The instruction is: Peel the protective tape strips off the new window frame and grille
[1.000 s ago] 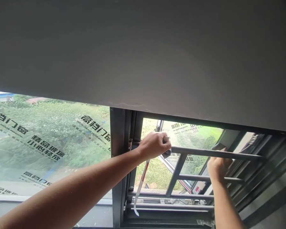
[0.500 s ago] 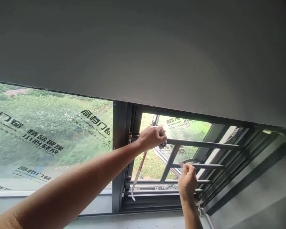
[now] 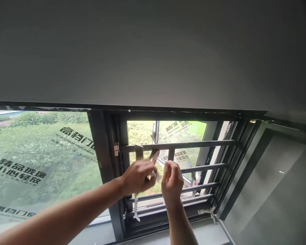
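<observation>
My left hand point(image 3: 141, 175) is closed on a crumpled strip of thin protective film, in front of the window's guard bars. One end of the film strip point(image 3: 136, 209) hangs below the hand, and pale pieces stick up above the knuckles. Close on its right, my right hand point(image 3: 172, 180) is raised with thumb and fingers pinched together. A pale bit of film shows between the two hands, but the right fingertips mostly hide what they pinch. Behind both hands runs the dark top guard bar point(image 3: 201, 144), with upright pieces below it.
A fixed pane point(image 3: 53, 163) with printed film fills the left side, beside a dark window post point(image 3: 102, 163). Beyond the bars, an outer sash point(image 3: 183, 136) stands open. A grey panel point(image 3: 267, 190) is at the right, and a grey surface point(image 3: 153, 54) hangs low overhead.
My left hand has come down from the top bar, bringing the film with it. My right hand has moved left beside it. The view has shifted right.
</observation>
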Demonstrator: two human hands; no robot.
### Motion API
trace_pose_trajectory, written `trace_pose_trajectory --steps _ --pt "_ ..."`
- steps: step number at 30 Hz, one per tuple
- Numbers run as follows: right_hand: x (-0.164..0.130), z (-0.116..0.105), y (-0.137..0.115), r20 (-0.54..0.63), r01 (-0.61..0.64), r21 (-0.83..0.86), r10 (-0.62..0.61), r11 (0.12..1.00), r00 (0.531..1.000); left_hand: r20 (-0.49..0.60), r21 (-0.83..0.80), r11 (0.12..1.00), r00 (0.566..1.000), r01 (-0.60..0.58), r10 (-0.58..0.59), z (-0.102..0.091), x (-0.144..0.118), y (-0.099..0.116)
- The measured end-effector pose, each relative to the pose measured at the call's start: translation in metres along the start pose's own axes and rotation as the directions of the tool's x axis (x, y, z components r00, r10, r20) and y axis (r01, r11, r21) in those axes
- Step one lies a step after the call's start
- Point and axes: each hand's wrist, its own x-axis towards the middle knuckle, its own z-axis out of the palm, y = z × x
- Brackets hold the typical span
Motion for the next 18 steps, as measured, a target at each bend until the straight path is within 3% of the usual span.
trace_pose_trajectory --steps 1,2,4,5,6,8,10,12,16,18 --pt "-0.007 -0.007 0.004 -0.045 -0.007 0.107 0.012 0.994 0.999 0.063 0.047 0.999 0.998 0.010 -0.013 0.015 -0.010 -0.004" --pt "-0.014 -0.015 0.016 -0.103 -0.020 0.194 0.041 0.981 0.994 0.086 0.076 0.992 0.990 0.101 -0.107 0.031 -0.018 -0.010" --pt "-0.028 -0.030 0.063 -0.200 -0.092 0.256 0.145 0.962 0.969 0.113 0.069 0.947 0.941 0.313 -0.319 0.062 -0.027 -0.022" --pt "-0.035 -0.035 0.094 -0.211 -0.203 0.200 0.244 0.959 0.947 0.123 0.023 0.915 0.907 0.403 -0.403 0.076 -0.026 -0.027" --pt "-0.042 -0.038 0.128 -0.214 -0.379 0.094 0.390 0.921 0.896 0.143 -0.047 0.881 0.876 0.471 -0.460 0.090 -0.023 -0.032" --pt "-0.053 -0.037 0.193 -0.163 -0.689 -0.165 0.669 0.706 0.725 0.179 -0.246 0.778 0.816 0.577 -0.549 0.113 -0.010 -0.040" --pt "-0.060 -0.028 0.240 -0.133 -0.730 -0.251 0.725 0.635 0.676 0.217 -0.413 0.648 0.760 0.640 -0.613 0.133 0.011 -0.046" --pt "-0.060 -0.015 0.266 -0.103 -0.706 -0.366 0.728 0.606 0.678 0.248 -0.477 0.587 0.741 0.654 -0.624 0.150 0.034 -0.052" --pt "-0.051 0.004 0.282 -0.015 -0.611 -0.620 0.771 0.492 0.636 0.309 -0.439 0.664 0.796 0.605 -0.521 0.184 0.082 -0.056" --pt "-0.053 0.003 0.288 0.033 -0.597 -0.618 0.776 0.511 0.630 0.335 -0.395 0.713 0.813 0.579 -0.475 0.199 0.104 -0.056"
